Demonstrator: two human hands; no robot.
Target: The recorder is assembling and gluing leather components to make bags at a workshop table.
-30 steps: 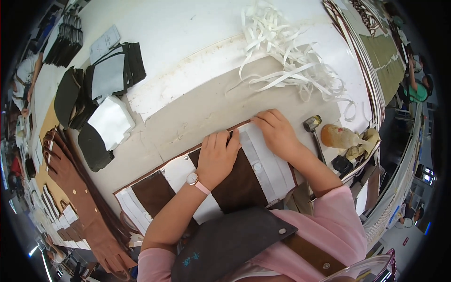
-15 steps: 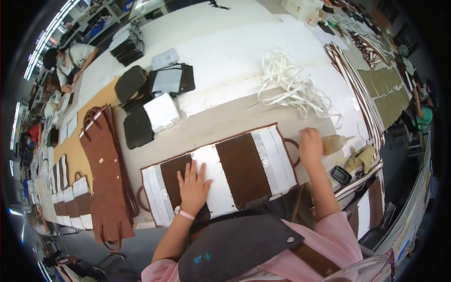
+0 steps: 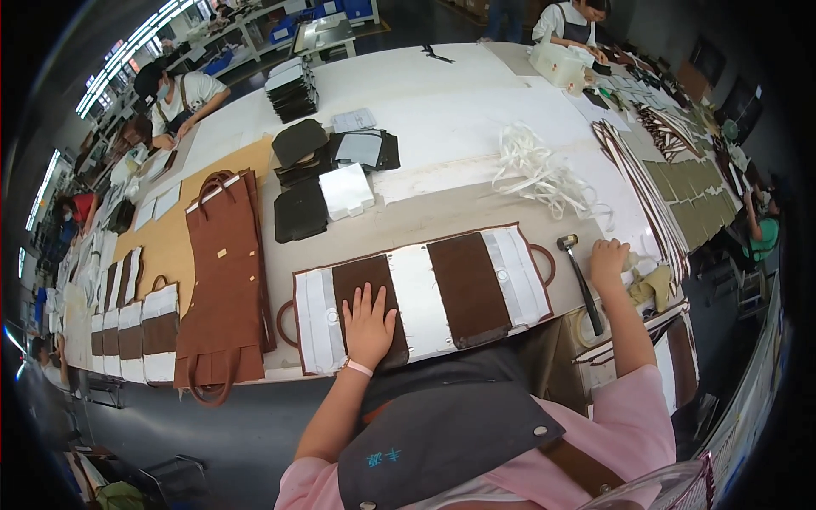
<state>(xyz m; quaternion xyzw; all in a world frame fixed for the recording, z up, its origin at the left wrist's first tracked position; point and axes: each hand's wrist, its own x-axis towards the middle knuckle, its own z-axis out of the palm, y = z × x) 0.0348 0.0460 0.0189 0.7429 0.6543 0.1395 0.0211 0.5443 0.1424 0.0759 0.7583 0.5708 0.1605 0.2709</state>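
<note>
A flat-laid bag panel (image 3: 421,293) with dark brown and white sections, reddish-brown edging and a loop handle at each end lies before me. My left hand (image 3: 370,327) rests open on its left dark brown section, fingers spread. Right of the panel, my right hand (image 3: 609,265) is closed with its fingers curled; what they hold, if anything, is hidden. A translucent squeeze bottle (image 3: 631,260) shows partly behind that hand. Between the panel and my right forearm lies a hammer (image 3: 581,285) with a metal head and dark handle. A khaki cloth (image 3: 653,287) sits beside the hand.
Tall reddish-brown bag pieces (image 3: 225,272) lie at left. Stacked black pieces (image 3: 300,212) and a white stack (image 3: 346,191) stand beyond the panel. A tangle of white tape (image 3: 544,178) and long striped strips (image 3: 637,187) lie at right. Other people work around the table.
My right hand has moved right to the squeeze bottle, uncovering the hammer. My left hand still lies on the panel, further left across it. The view has shifted.
</note>
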